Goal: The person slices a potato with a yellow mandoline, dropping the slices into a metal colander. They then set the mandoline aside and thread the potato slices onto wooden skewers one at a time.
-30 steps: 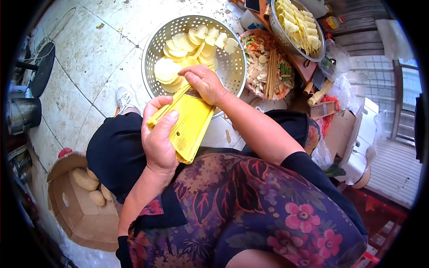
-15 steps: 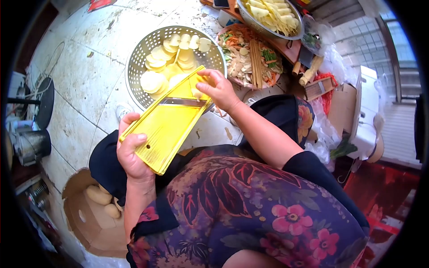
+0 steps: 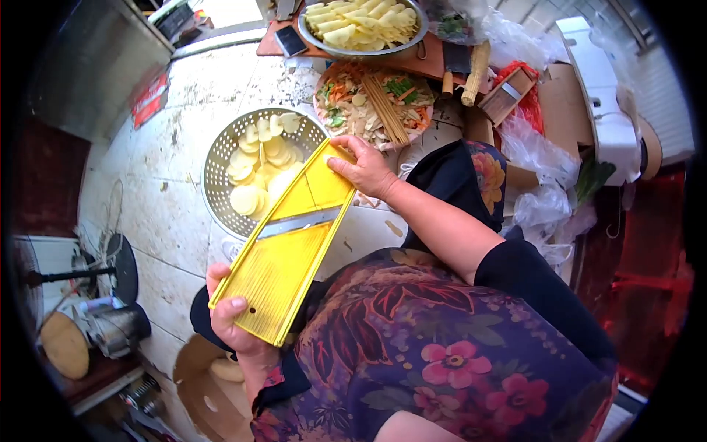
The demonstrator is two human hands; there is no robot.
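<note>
A yellow mandoline slicer (image 3: 281, 277) slants across my lap, its metal blade (image 3: 298, 222) facing up. My left hand (image 3: 233, 318) grips the near end, thumb on the ridged face and fingers round the edge. At the far end, my right hand (image 3: 362, 169) is closed over the corner, thumb on the face and fingers beyond the rim. Just past that end stands a perforated metal colander (image 3: 213, 158) on the floor. Pale round slices (image 3: 248, 199) lie inside it, some threaded in a row near its top. The slicer covers part of the colander.
Beyond the colander, a tray of mixed cut vegetables (image 3: 342, 110) carries a bundle of wooden sticks (image 3: 384, 108). A metal bowl of pale rolled slices (image 3: 361, 28) stands behind, beside a phone (image 3: 290, 41) and a cleaver (image 3: 456, 59). A cardboard box (image 3: 210, 390) sits at lower left.
The view has shifted, so the surroundings appear further right or lower. My right hand has settled on the slicer's far corner; the small pale piece under its fingers is no longer visible.
</note>
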